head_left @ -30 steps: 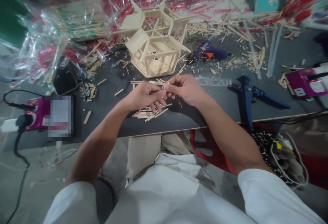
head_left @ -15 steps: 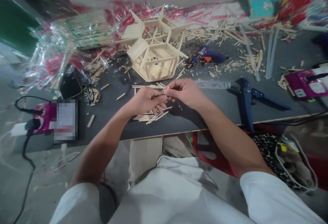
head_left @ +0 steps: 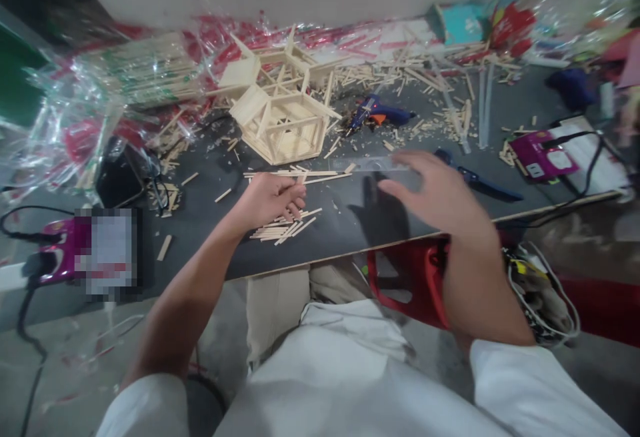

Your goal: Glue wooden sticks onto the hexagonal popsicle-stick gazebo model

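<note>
My left hand [head_left: 274,198] is closed on a short wooden stick [head_left: 303,177], whose tip pokes up past the fingers. Just below it lies a small pile of cut wooden sticks [head_left: 285,227]. Longer sticks [head_left: 320,174] rest on the table behind that hand. My right hand [head_left: 433,190], smeared a little by motion, hovers with thumb and fingers apart over the table. It partly covers a blue cutter [head_left: 487,185] and the end of a clear ruler [head_left: 370,164]. Behind both hands stands a six-sided model of wooden sticks [head_left: 285,130].
A blue glue gun [head_left: 383,114] lies right of the model among stick scraps. Clear glue sticks [head_left: 485,107] are farther right. Purple power strips [head_left: 543,155] sit at both sides. Plastic-wrapped stick bundles [head_left: 140,67] fill the back left. A red chair [head_left: 410,277] is below the table edge.
My right hand has parted from my left and moved right to the cutter, its fingers opening. My left hand keeps near the stick pile. The whole view has shifted slightly.
</note>
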`<state>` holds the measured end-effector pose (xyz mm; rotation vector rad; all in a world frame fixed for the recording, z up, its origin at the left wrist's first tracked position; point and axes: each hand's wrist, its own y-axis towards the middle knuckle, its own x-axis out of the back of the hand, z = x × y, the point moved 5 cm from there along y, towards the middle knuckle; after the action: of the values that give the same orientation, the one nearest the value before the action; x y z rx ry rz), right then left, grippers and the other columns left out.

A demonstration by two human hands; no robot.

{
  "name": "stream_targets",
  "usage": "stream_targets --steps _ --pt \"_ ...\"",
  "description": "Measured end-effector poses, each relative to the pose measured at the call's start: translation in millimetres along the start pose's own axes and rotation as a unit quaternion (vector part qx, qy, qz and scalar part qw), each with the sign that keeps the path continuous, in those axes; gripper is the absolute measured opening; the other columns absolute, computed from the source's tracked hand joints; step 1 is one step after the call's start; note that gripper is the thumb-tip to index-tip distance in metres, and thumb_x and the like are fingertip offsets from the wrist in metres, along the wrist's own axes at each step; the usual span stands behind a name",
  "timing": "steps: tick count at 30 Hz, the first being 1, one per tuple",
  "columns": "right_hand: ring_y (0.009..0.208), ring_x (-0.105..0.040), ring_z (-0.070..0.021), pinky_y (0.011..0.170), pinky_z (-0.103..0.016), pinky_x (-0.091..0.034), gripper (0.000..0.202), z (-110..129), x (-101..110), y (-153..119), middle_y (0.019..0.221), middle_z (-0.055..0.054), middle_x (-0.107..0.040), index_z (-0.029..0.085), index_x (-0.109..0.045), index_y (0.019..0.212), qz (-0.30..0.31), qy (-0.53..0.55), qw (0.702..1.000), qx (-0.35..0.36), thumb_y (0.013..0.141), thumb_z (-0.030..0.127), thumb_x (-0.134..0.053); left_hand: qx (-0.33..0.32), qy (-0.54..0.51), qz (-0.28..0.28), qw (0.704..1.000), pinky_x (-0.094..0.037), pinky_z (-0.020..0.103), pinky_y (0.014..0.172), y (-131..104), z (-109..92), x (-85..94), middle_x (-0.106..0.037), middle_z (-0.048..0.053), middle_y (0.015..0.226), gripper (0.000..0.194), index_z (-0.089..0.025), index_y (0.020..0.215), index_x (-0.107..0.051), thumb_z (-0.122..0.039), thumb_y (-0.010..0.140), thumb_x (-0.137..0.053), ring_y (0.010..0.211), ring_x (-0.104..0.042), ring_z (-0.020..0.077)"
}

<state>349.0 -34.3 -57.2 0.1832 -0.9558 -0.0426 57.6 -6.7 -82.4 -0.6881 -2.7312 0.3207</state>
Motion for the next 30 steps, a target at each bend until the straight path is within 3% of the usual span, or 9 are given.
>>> stream_targets --steps 2,5,7,10,15,20,23,26,30 --pt "0.147 -0.051 -0.0485 0.123 -0.065 -0.038 0.070 -45 29 -21 0.150 -0.028 -0.060 0.015 -0.063 0.146 -0.013 -0.104 0.992 -0.067 0.090 0.055 -0.077 -0.003 0.002 -0.003 1.000 -0.063 0.023 0.050 -1 -2 0.6 -0.077 0.012 0.078 0.028 -0.009 0.079 -0.072 -0.029 0.099 -0.068 0.060 -0.077 0.0190" --pt "0.153 -0.035 -0.0618 0.120 -0.071 -0.035 0.121 -116 53 -46 0.163 -0.043 -0.035 0.006 -0.036 0.165 0.029 -0.224 0.953 -0.203 0.075 0.069 -0.087 -0.003 0.009 -0.005 1.000 -0.063 0.023 0.053 -2 -5 -0.4 -0.078 0.012 0.078 0.029 -0.010 0.079 -0.072 -0.032 0.098 -0.071 0.061 -0.077 0.0186" --pt "0.146 -0.046 -0.0609 0.116 -0.066 -0.042 0.118 -148 51 -55 0.150 -0.041 -0.052 0.009 -0.042 0.161 0.084 -0.235 0.941 -0.230 0.075 0.078 -0.082 0.006 0.005 -0.008 1.000 -0.064 0.024 0.054 -1 -6 -0.7 -0.078 0.012 0.078 0.029 -0.010 0.079 -0.072 -0.032 0.097 -0.073 0.061 -0.076 0.0180" --pt "0.134 -0.053 -0.0632 0.105 -0.077 -0.043 0.092 -158 47 -57 0.125 -0.030 -0.065 0.026 -0.059 0.143 0.045 -0.199 0.969 -0.137 0.082 0.094 -0.053 0.017 -0.001 -0.004 1.000 -0.064 0.024 0.055 2 -3 0.4 -0.078 0.012 0.078 0.028 -0.009 0.080 -0.072 -0.031 0.098 -0.072 0.062 -0.077 0.0178" --pt "0.113 -0.065 -0.0580 0.092 -0.069 -0.045 0.074 -130 51 -59 0.091 -0.025 -0.061 0.026 -0.066 0.113 0.013 -0.224 0.968 -0.109 0.095 0.086 -0.025 0.014 0.012 0.008 1.000 -0.064 0.024 0.057 3 -1 3.3 -0.079 0.013 0.078 0.030 -0.010 0.081 -0.073 -0.033 0.100 -0.071 0.064 -0.077 0.0177" --pt "0.071 -0.065 -0.0341 0.070 -0.049 -0.048 0.036 -73 39 -47 0.078 -0.013 -0.067 0.031 -0.056 0.088 0.128 -0.153 0.964 -0.173 0.097 0.065 -0.045 0.018 0.002 0.015 1.000 -0.063 0.022 0.055 2 -4 2.5 -0.077 0.012 0.075 0.028 -0.009 0.080 -0.072 -0.029 0.100 -0.070 0.062 -0.077 0.0173" --pt "0.082 -0.070 -0.0325 0.076 -0.045 -0.052 0.032 -17 11 -37 0.090 -0.012 -0.076 0.027 -0.061 0.091 0.226 -0.036 0.962 -0.148 0.095 0.058 -0.053 0.013 -0.006 0.018 1.000 -0.062 0.022 0.054 2 -6 1.4 -0.077 0.011 0.074 0.027 -0.009 0.080 -0.072 -0.027 0.101 -0.068 0.062 -0.077 0.0174" --pt "0.088 -0.072 -0.0300 0.076 -0.039 -0.052 0.031 35 -14 -26 0.100 -0.012 -0.078 0.023 -0.065 0.096 0.266 0.024 0.960 -0.090 0.101 0.050 -0.049 0.015 0.001 0.015 1.000 -0.062 0.022 0.054 2 -6 1.8 -0.077 0.011 0.074 0.028 -0.009 0.079 -0.071 -0.026 0.101 -0.067 0.062 -0.077 0.0176" --pt "0.098 -0.071 -0.0303 0.081 -0.038 -0.051 0.031 68 -34 -16 0.112 -0.013 -0.078 0.021 -0.067 0.102 0.287 0.062 0.954 -0.052 0.105 0.046 -0.049 0.023 0.011 0.002 1.000 -0.062 0.023 0.053 2 -3 5.2 -0.077 0.012 0.074 0.028 -0.011 0.077 -0.071 -0.028 0.098 -0.070 0.061 -0.077 0.0184"
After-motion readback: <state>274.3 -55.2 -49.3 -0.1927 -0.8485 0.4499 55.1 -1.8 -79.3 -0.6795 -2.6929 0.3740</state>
